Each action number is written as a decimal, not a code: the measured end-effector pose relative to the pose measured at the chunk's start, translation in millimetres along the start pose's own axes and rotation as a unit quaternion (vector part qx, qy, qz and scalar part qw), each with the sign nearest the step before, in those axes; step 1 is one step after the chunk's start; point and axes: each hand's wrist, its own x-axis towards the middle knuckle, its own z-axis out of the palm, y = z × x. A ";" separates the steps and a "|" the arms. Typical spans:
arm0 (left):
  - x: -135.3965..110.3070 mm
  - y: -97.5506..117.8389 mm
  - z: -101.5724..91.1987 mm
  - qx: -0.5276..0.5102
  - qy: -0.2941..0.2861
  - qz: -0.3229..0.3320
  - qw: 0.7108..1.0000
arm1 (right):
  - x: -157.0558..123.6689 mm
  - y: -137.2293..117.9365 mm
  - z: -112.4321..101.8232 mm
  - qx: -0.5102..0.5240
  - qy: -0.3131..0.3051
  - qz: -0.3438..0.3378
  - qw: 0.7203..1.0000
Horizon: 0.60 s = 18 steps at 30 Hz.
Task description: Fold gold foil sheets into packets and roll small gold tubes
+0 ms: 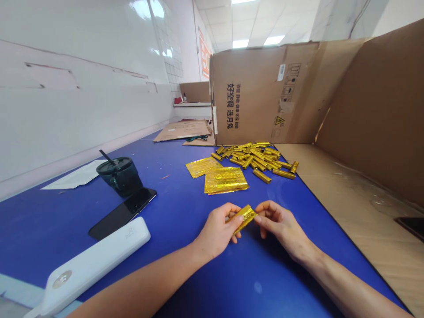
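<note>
Bright ceiling panels light a white-walled room, where tall brown cardboard sheets screen the far and right sides of a smooth blue tabletop.

From your head camera, the shiny gold foil strip, narrow and folded, is between your two hands, just above the blue surface. Your left hand grips it: the thumb presses flat on the upper face while the fingers curl underneath. Its long axis slants from the left palm up and away to the right, so the free end points straight at your right hand.

That end is what matters. Your right fingertips are drawn narrowly together right at the strip's far corner; you cannot tell whether they pinch the foil or merely meet its edge. Your left hand covers the near end and clearly carries the hold.

Beyond your hands, near the left one, lies a flat stack of printed gold foil sheets, with a loose gold sheet at its upper left. Farther off and rightward sits a heap of slim, rolled gold foil tubes, well apart from both hands.
</note>
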 end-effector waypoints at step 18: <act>-0.6 -2.7 0.8 0.003 -0.032 -0.019 0.999 | -3.0 -3.5 -0.7 -0.012 -0.055 -0.005 0.998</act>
